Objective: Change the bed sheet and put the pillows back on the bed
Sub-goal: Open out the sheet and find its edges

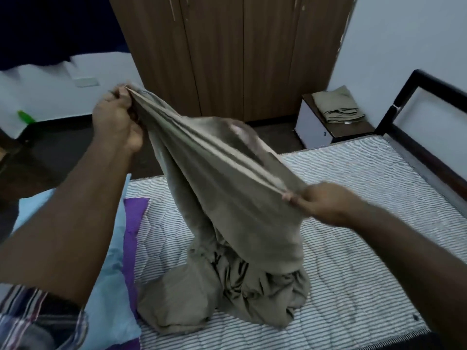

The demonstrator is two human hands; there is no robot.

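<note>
Head view, from left to right: a small bright green object (pixel 26 117) lies on the dark floor by the far left wall. At the near left edge of the bed a light blue cloth (pixel 111 286) lies flat, with a strip of purple cloth (pixel 132 223) just beside it on its right. The left hand (pixel 115 120) is raised high at the left, its fingers curled tight around a bunched edge of the olive-grey bed sheet (pixel 227 198). From that grip the sheet's hem runs taut, down and to the right, to the right hand (pixel 318 203), which sits lower and pinches the same edge between thumb and curled fingers. Below the stretched hem the sheet hangs in long folds, and its lower part lies heaped in a crumpled pile in the middle of the white quilted mattress with thin dark stripes (pixel 353 286). Behind the sheet, against the far wall, stands a brown wooden wardrobe (pixel 227 54). To its right a low white bedside cabinet with a dark top (pixel 316 127) carries a folded olive-grey cloth (pixel 336 104). At the far right a dark bed frame with a white panel (pixel 417 117) borders the mattress.
</note>
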